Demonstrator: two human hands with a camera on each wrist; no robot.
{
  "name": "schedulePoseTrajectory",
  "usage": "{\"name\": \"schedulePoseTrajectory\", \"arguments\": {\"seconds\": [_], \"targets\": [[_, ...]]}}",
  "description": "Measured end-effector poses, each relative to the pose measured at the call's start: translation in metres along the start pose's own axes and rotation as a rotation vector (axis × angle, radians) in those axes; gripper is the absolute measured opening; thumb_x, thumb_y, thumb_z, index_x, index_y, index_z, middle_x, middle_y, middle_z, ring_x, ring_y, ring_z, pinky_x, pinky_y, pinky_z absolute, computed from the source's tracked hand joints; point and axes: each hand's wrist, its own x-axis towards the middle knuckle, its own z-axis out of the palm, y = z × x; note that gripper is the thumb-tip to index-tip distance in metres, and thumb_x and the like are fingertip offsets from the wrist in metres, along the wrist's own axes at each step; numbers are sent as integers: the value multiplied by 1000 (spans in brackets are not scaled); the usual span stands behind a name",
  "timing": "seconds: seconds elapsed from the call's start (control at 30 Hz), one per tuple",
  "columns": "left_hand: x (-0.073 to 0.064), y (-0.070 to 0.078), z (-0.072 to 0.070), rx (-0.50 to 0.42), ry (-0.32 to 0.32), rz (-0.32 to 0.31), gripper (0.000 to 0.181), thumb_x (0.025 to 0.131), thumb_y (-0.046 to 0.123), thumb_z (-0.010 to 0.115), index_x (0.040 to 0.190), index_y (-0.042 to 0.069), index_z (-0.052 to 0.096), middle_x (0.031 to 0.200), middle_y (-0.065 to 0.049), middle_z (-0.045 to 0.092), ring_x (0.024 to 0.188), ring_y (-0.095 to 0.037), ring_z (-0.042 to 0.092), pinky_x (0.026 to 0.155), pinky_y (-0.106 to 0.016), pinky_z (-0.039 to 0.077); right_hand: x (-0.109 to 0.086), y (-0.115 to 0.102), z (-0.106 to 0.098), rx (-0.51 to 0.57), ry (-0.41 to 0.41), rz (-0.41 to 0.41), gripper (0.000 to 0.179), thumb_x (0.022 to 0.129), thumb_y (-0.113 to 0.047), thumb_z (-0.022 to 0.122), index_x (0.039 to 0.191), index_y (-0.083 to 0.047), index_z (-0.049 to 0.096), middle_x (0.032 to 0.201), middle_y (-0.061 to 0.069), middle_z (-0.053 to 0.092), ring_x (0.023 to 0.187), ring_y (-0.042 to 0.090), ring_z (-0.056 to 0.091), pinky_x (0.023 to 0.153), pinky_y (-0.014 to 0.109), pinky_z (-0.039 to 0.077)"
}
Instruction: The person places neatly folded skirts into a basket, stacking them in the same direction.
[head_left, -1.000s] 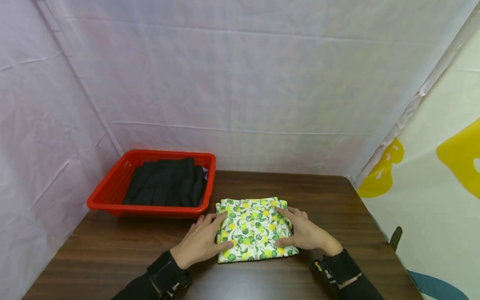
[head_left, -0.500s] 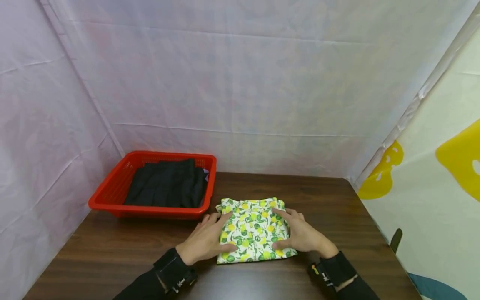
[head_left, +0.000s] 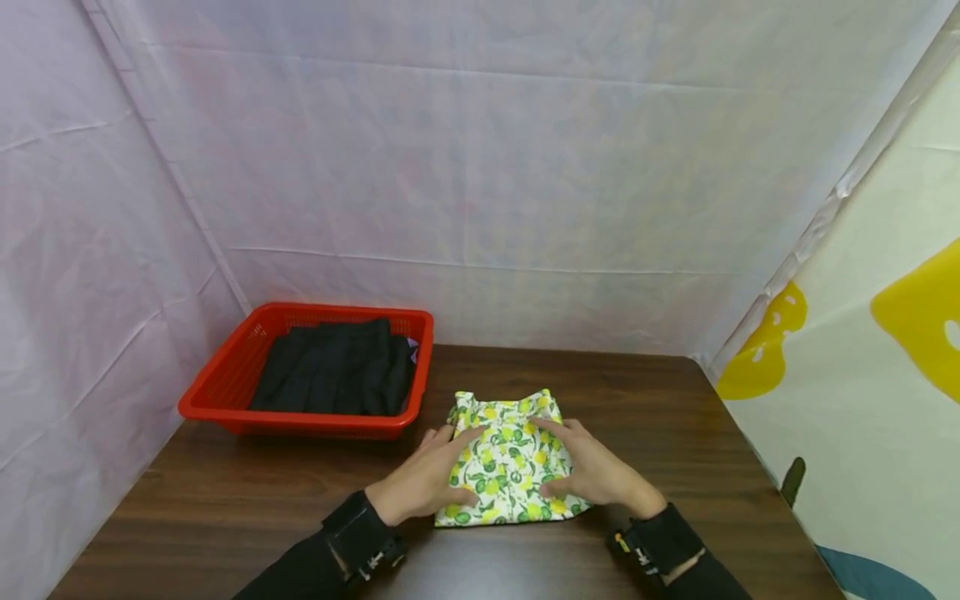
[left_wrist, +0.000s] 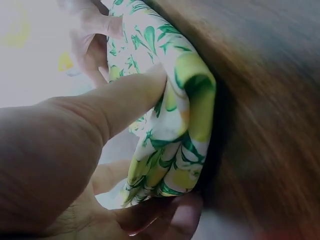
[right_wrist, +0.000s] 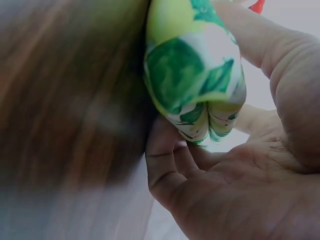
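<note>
A folded cloth (head_left: 510, 467) printed with lemons and green leaves lies on the brown tabletop, between both hands. From its left side my left hand (head_left: 423, 483) grips it. In the left wrist view the thumb (left_wrist: 130, 95) presses on top of the layered cloth (left_wrist: 170, 120), and fingertips curl at its lower edge. My right hand (head_left: 600, 471) holds the opposite side, thumb and forefinger spread over the top. The right wrist view has fingers (right_wrist: 165, 162) bent under the thick fold (right_wrist: 195, 65). The far edge of the cloth bows up slightly at its corners.
A red plastic basket (head_left: 300, 423) stands at the back left with folded black cloth (head_left: 330, 367) in it. Behind the wooden table (head_left: 660, 400) hangs a white fabric wall (head_left: 480, 183). Yellow shapes (head_left: 757, 350) mark the right-hand wall.
Both hands have moved inward, the left one more, squeezing the cloth narrower. Its far left corner has shifted right and its far edge has bunched. The basket stays put.
</note>
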Motion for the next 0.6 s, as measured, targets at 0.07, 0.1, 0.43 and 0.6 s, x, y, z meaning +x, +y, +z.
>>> {"name": "schedulePoseTrajectory", "arguments": {"seconds": [0.07, 0.1, 0.43, 0.6], "targets": [[1, 1, 0, -14, -5, -2, 102, 95, 24, 100, 180, 18, 44, 184, -30, 41, 175, -60, 29, 140, -77, 29, 1, 0, 0, 9, -11, 2, 104, 97, -30, 98, 182, -15, 40, 167, 30, 51, 137, 42, 66, 102, 59, 64], [1, 1, 0, -19, -6, -1, 102, 95, 23, 100, 180, 19, 44, 185, -31, 40, 175, -60, 29, 138, -78, 34, 1, -1, 1, 17, -17, 7, 103, 98, -29, 98, 182, -16, 40, 167, 30, 51, 135, 41, 67, 100, 58, 64], [6, 5, -1, -8, -12, 9, 95, 94, 19, 100, 175, 18, 52, 180, -23, 52, 174, -58, 32, 128, -76, 48, 3, -4, 2, 36, -17, 50, 102, 96, -25, 99, 181, -16, 43, 185, 23, 45, 170, 64, 34, 122, 81, 50], [9, 7, -1, 3, 1, -20, 84, 95, 17, 100, 168, 13, 60, 175, -18, 60, 173, -55, 36, 134, -72, 45, 4, -2, 2, 10, 5, 44, 96, 98, -25, 98, 179, -15, 47, 183, 22, 49, 168, 63, 39, 122, 78, 52]]}}
